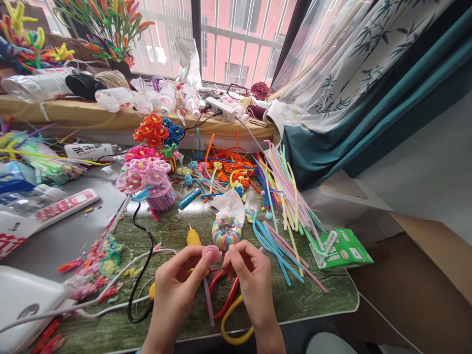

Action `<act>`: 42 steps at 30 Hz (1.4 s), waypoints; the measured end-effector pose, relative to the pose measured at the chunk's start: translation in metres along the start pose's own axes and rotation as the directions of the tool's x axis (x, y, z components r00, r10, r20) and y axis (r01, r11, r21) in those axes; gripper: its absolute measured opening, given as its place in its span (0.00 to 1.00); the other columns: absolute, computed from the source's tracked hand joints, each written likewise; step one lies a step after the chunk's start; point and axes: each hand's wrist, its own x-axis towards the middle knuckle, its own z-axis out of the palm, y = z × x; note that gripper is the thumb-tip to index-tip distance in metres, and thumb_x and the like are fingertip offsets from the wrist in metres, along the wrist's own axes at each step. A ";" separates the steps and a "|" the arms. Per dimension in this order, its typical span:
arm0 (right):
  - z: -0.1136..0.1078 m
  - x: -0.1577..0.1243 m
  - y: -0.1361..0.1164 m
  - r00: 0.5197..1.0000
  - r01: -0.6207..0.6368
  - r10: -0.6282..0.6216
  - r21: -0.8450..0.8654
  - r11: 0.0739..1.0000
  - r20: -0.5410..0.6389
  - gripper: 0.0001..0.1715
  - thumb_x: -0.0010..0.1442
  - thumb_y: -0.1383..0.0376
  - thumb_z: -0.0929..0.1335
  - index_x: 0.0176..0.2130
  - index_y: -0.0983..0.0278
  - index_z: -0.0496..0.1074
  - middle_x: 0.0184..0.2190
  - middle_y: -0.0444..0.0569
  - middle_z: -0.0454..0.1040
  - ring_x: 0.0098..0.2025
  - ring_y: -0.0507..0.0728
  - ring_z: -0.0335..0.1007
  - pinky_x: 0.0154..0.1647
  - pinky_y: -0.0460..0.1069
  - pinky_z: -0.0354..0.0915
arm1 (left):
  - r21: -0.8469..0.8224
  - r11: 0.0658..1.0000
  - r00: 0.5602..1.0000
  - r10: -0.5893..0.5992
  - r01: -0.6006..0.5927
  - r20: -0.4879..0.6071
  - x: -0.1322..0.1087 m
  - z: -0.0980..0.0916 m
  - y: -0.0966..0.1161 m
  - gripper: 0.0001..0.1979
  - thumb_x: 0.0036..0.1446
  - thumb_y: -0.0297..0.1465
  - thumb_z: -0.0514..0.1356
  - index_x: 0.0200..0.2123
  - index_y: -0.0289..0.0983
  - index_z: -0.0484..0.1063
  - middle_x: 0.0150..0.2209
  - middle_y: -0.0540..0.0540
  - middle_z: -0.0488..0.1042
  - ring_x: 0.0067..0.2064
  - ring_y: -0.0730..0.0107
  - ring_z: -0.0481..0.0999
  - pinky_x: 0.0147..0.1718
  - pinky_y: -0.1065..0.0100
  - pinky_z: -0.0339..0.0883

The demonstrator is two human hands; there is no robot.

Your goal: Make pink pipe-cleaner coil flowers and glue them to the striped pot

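Between the thumb and fingertips of my left hand (180,278) is a small pink fuzzy coil (211,252), which looks like rolled pipe cleaner. My right hand (254,275) is pinched closed just to its right; what its fingertips hold, if anything, is hidden. Beyond both hands stands a round clear plastic piece wrapped in pastel-striped pipe cleaner (217,238), in front of a white scrap of paper (232,200). A yellow glue gun (193,237) lies behind my left hand, with a translucent glue stick (209,305) below. Red tool handles (229,300) and a yellow handle (236,332) lie between my wrists.
Loose pipe cleaners (282,187) and a green box (342,249) lie to the right. A pot of pink fuzzy flowers (161,196) stands at back left, near a teal lighter-like piece (189,198). A black cable (140,231) and white device (29,305) occupy the left.
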 end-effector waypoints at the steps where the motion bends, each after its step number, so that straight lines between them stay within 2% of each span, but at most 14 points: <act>1: 0.000 0.000 0.001 1.000 0.000 0.000 -0.012 1.000 -0.001 0.19 0.63 0.56 0.70 0.25 0.64 0.71 0.20 0.43 0.73 0.22 0.50 0.68 0.26 0.42 0.67 | -0.006 1.000 1.000 -0.007 0.007 -0.010 -0.001 0.001 0.001 0.08 0.50 0.38 0.70 0.29 0.39 0.82 0.30 0.49 0.83 0.35 0.64 0.83 0.36 0.74 0.77; 5: 0.000 0.000 0.001 1.000 -0.004 0.003 -0.051 0.999 -0.013 0.16 0.62 0.55 0.71 0.30 0.65 0.75 0.22 0.45 0.75 0.24 0.52 0.70 0.26 0.43 0.67 | -0.004 1.000 1.000 -0.019 0.019 -0.002 -0.002 0.002 0.003 0.08 0.51 0.38 0.70 0.30 0.39 0.82 0.31 0.49 0.83 0.35 0.64 0.83 0.36 0.74 0.76; 13: 0.010 -0.003 0.005 0.996 -0.057 0.059 -0.029 0.998 0.073 0.15 0.59 0.54 0.74 0.33 0.65 0.79 0.22 0.45 0.76 0.25 0.54 0.74 0.26 0.44 0.70 | 0.043 0.998 0.998 0.038 -0.040 0.055 0.000 -0.011 0.000 0.09 0.54 0.38 0.68 0.31 0.38 0.82 0.29 0.48 0.82 0.31 0.65 0.81 0.30 0.74 0.74; 19: 0.024 -0.007 0.013 0.994 -0.096 0.096 0.010 0.995 0.048 0.17 0.55 0.53 0.76 0.32 0.65 0.80 0.22 0.46 0.77 0.23 0.54 0.74 0.23 0.43 0.71 | 0.081 0.996 0.998 0.028 -0.023 -0.055 -0.003 -0.019 0.004 0.10 0.54 0.38 0.68 0.29 0.38 0.81 0.28 0.48 0.81 0.29 0.68 0.79 0.29 0.75 0.71; 22: 0.025 -0.008 0.013 0.994 -0.101 0.101 0.004 0.995 0.044 0.17 0.55 0.52 0.76 0.32 0.64 0.80 0.21 0.45 0.76 0.21 0.54 0.73 0.21 0.42 0.69 | 0.071 0.997 0.996 0.015 -0.009 -0.083 -0.003 -0.018 0.006 0.10 0.53 0.39 0.68 0.28 0.38 0.81 0.27 0.48 0.81 0.29 0.68 0.78 0.29 0.75 0.70; 28: 0.021 -0.006 0.019 0.995 -0.093 0.093 0.016 0.995 0.023 0.18 0.53 0.52 0.76 0.30 0.64 0.80 0.23 0.48 0.79 0.21 0.54 0.74 0.21 0.44 0.69 | 0.078 0.997 0.998 0.004 0.001 -0.059 -0.001 -0.012 0.006 0.10 0.53 0.39 0.68 0.29 0.38 0.82 0.27 0.48 0.80 0.29 0.67 0.77 0.29 0.74 0.68; 35: 0.019 -0.004 0.022 0.998 -0.057 0.057 0.001 0.998 0.032 0.18 0.54 0.52 0.76 0.30 0.64 0.79 0.22 0.48 0.78 0.21 0.54 0.72 0.22 0.45 0.69 | 0.045 0.999 0.999 -0.003 0.005 -0.046 0.000 -0.009 0.002 0.09 0.53 0.38 0.68 0.28 0.38 0.81 0.27 0.48 0.80 0.30 0.68 0.76 0.30 0.75 0.69; 42: 0.019 -0.003 0.022 0.995 -0.078 0.078 -0.007 0.997 0.056 0.17 0.55 0.53 0.75 0.29 0.64 0.79 0.22 0.47 0.78 0.20 0.53 0.73 0.21 0.43 0.66 | 0.039 0.999 0.999 -0.005 0.007 -0.042 0.000 -0.009 0.001 0.09 0.53 0.38 0.69 0.27 0.38 0.81 0.27 0.48 0.79 0.29 0.68 0.76 0.29 0.75 0.69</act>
